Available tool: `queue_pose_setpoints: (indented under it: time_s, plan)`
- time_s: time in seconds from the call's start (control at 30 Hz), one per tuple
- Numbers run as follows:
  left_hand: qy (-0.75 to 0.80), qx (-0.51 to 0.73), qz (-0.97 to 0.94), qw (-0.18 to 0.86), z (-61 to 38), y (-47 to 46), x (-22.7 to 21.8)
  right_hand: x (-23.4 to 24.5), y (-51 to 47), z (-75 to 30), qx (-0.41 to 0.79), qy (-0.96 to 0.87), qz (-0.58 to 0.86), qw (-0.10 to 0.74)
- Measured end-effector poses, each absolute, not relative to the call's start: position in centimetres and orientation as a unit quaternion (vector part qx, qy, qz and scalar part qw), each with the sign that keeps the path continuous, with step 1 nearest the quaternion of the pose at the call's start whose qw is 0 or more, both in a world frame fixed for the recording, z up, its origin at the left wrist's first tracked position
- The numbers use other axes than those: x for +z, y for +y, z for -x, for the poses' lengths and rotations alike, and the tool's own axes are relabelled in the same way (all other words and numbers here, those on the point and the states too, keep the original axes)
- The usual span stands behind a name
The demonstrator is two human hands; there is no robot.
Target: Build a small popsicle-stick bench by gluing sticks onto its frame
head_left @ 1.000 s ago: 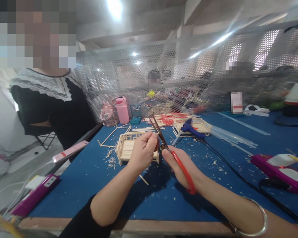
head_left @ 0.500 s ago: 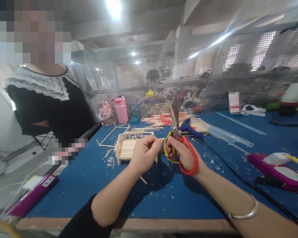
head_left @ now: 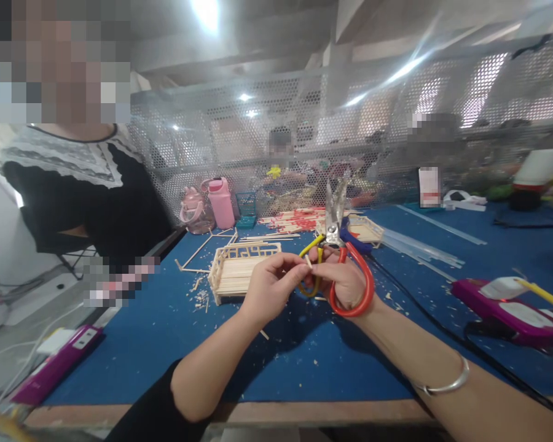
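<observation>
My left hand (head_left: 276,283) is closed, pinching a short piece of wooden stick (head_left: 308,261) between thumb and fingertips. Close beside it, my right hand (head_left: 343,279) has the scissors (head_left: 332,233) hooked on it, one handle red and the other yellow, blades pointing up and slightly apart. The right fingertips meet the left ones at the small stick piece. Behind my left hand stands a small bench-like model of wooden sticks (head_left: 233,273) with a lattice back, partly covered by that hand. A blue glue gun (head_left: 357,241) lies behind the scissors, partly hidden.
Red-tipped sticks (head_left: 295,220) lie in a pile at the back, near a second stick model (head_left: 368,229). Clear glue sticks (head_left: 410,248) and a purple power strip (head_left: 511,313) are on the right. A pink bottle (head_left: 222,204) stands back left. A person in black (head_left: 83,202) is at the left.
My right hand has moved in to meet the left at the stick piece. The scissors have turned with it, so their blades and red handle sit differently. The view has shifted slightly.
</observation>
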State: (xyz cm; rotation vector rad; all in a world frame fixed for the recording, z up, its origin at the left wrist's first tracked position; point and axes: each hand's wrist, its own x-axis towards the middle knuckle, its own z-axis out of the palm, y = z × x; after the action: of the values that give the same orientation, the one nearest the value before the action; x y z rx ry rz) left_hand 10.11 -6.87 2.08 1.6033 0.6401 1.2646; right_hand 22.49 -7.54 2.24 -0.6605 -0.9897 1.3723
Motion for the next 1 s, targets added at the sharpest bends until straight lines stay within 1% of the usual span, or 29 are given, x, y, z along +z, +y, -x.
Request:
queue_pose_setpoints:
  time_s: [0.1, 0.2, 0.27, 0.37, 0.47, 0.57, 0.73, 0.9, 1.0]
  plan:
    - [0.271, 0.504, -0.648, 0.502, -10.3, -6.9, 2.1, 2.0, -7.2, -22.6, 0.580, -0.451, 0.298, 0.609]
    - [0.305, 0.484, -0.665, 0.480, -10.2, -7.0, 2.2, 1.6, -7.0, -22.7, 0.549, -0.508, 0.310, 0.587]
    - [0.335, 0.476, -0.674, 0.455, -10.1, -7.0, 2.3, 1.3, -6.9, -22.7, 0.513, -0.544, 0.329, 0.577]
    - [0.374, 0.475, -0.670, 0.430, -10.0, -7.0, 2.3, 0.9, -7.3, -22.6, 0.434, -0.579, 0.360, 0.589]
    - [0.385, 0.472, -0.666, 0.430, -9.9, -7.0, 2.3, 1.0, -7.8, -22.5, 0.351, -0.618, 0.373, 0.597]
    - [0.373, 0.478, -0.667, 0.433, -10.0, -7.1, 2.5, 1.2, -8.2, -22.7, 0.314, -0.649, 0.357, 0.594]
    - [0.363, 0.513, -0.663, 0.406, -9.9, -7.2, 2.8, 1.2, -8.2, -23.0, 0.317, -0.654, 0.330, 0.602]
    - [0.357, 0.522, -0.678, 0.374, -9.8, -7.1, 2.6, 1.0, -8.0, -22.9, 0.401, -0.607, 0.327, 0.604]
    - [0.340, 0.559, -0.624, 0.428, -9.8, -6.8, 2.6, 1.0, -7.9, -22.8, 0.444, -0.562, 0.337, 0.611]
